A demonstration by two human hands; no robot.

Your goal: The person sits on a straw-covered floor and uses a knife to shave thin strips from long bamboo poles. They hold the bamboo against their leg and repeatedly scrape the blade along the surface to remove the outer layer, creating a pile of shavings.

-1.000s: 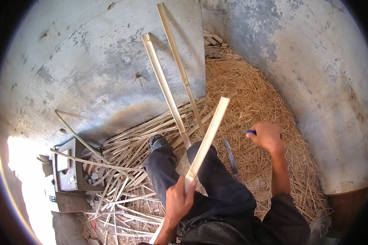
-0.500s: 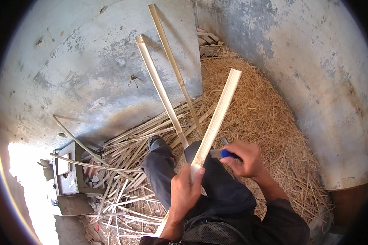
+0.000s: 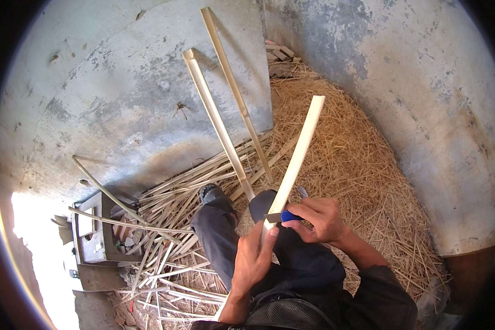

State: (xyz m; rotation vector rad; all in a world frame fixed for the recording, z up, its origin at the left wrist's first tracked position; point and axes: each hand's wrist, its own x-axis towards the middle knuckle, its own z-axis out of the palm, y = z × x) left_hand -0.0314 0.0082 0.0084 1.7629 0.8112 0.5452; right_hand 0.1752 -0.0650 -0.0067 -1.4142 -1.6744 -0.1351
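Observation:
A long pale split-bamboo strip (image 3: 298, 157) slants up and away from my lap, its lower part passing under my left forearm. My left hand (image 3: 253, 252) is closed around it above my thighs, thumb along its right edge. My right hand (image 3: 316, 219) grips a knife by its blue handle (image 3: 291, 216). The short dark knife blade (image 3: 273, 218) lies across the strip, just beyond my left hand. How the edge meets the bamboo is too small to tell.
Two bamboo strips (image 3: 220, 118) (image 3: 237, 91) lean against the grey wall (image 3: 121, 82). Thin slats (image 3: 176, 181) litter the floor at left beside a battered metal box (image 3: 96, 234). Straw-like shavings (image 3: 357, 165) are heaped at right, below a curved wall (image 3: 440, 137). My shoe (image 3: 212, 192) rests among slats.
My right hand has moved left, bringing the knife blade from beside the strip to across it. The strip has turned slightly about its length; my left hand still holds it.

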